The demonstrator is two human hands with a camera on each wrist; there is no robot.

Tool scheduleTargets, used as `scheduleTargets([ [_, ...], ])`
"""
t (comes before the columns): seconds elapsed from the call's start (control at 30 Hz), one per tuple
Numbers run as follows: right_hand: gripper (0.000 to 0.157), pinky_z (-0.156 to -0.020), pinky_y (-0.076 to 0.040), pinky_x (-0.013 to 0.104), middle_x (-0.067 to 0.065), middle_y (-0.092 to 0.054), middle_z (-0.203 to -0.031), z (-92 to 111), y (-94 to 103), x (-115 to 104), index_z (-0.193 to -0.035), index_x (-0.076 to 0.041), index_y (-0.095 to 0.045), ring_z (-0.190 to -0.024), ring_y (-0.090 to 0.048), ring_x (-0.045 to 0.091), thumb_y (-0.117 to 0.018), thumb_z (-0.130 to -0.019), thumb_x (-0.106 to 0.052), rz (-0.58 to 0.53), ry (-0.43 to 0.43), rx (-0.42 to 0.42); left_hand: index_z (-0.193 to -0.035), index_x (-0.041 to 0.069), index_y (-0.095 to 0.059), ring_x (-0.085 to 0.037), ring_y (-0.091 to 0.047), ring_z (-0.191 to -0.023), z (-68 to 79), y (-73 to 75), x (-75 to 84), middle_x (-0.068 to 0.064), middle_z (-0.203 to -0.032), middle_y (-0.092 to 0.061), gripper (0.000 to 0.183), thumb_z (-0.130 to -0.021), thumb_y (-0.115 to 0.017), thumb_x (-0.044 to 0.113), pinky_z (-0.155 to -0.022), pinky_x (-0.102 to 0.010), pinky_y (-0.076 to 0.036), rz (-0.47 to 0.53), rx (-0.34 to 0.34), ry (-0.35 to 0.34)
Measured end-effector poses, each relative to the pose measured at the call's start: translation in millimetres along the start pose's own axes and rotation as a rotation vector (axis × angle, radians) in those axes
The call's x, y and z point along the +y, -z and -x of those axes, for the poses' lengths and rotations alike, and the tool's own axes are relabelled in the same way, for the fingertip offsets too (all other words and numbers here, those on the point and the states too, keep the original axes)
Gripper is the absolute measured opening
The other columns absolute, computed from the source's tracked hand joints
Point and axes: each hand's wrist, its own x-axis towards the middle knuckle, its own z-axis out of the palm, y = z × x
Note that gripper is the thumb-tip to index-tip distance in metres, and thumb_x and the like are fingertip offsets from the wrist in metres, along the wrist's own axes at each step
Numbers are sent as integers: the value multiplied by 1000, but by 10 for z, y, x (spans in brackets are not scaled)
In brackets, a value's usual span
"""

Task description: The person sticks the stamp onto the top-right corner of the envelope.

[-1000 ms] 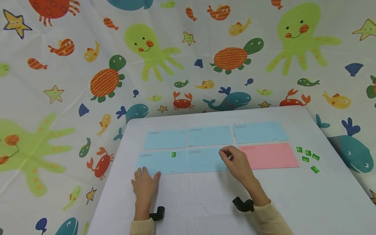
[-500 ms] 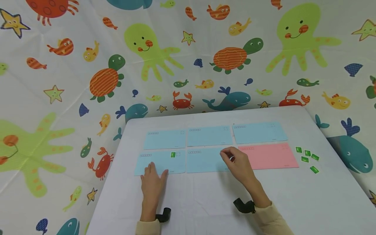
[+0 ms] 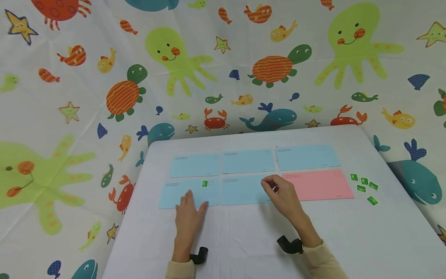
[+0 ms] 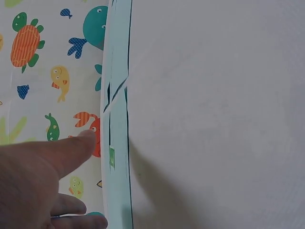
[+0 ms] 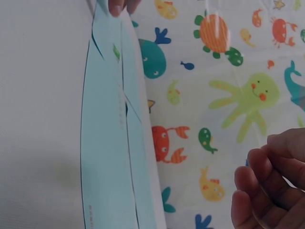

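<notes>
My left hand [image 3: 189, 215] rests its fingertips on the lower-left blue envelope [image 3: 172, 197] in the head view, fingers straight. A green stamp [image 3: 204, 183] lies on that envelope near its top right, beside the printed stamp boxes. My right hand [image 3: 281, 193] hovers above the lower-middle blue envelope [image 3: 242, 195]. Its fingers are loosely curled, thumb and index tips close together, with nothing visible between them. In the right wrist view the right hand [image 5: 274, 183] shows at the lower right. The left wrist view shows the left hand [image 4: 40, 179] with thumb extended.
A pink envelope [image 3: 322, 186] lies right of my right hand. Behind are three blue envelopes: left [image 3: 195, 166], middle [image 3: 248, 161] and right [image 3: 308, 157]. Several loose green stamps [image 3: 364, 181] lie at the right. A sea-animal curtain [image 3: 223, 69] hangs behind the white table [image 3: 244, 240].
My left hand has slid rightward along the lower-left envelope, from its left part toward its middle. The right hand has stayed nearly still. The stamps and other envelopes lie as before.
</notes>
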Motion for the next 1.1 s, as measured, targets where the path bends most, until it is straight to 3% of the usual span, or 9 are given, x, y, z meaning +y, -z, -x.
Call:
scheduleTargets([
  [0.4,6,-64,-52,22,-3,-71,-83,-8,-3,-36,-99,-9,-71,-73,-61,7,-69,-94,-12,-7,22,1,-148,-8,-39,-49,-39,-143,22,0,164,-30,-152,-43,81,-91,-73,36,-114,-66,-32,56,-15,-62],
  [0.6,6,-64,-52,22,-3,-71,-83,-14,-12,-56,-99,-9,-71,-72,-61,7,-70,-94,-12,-4,23,-2,-147,-9,-42,-59,-42,-134,5,-24,250,-31,-151,-44,79,-90,-74,36,-106,-66,-41,72,-48,-83],
  [0.83,7,-64,-52,22,-3,-71,-83,-9,-23,-46,-99,-9,-71,-73,-61,8,-70,-94,-12,7,12,-7,-147,-8,-42,-52,-42,-139,-24,-64,322,-28,-152,-44,80,-89,-75,36,-108,-63,-42,94,-77,-101],
  [1.1,7,-65,-52,22,-3,-71,-84,-1,-19,-58,-100,-9,-71,-74,-61,8,-69,-95,-13,-1,-6,-17,-146,-7,-44,-52,-43,-138,-72,-154,364,-27,-153,-44,80,-89,-75,40,-107,-62,-42,80,-112,-128],
])
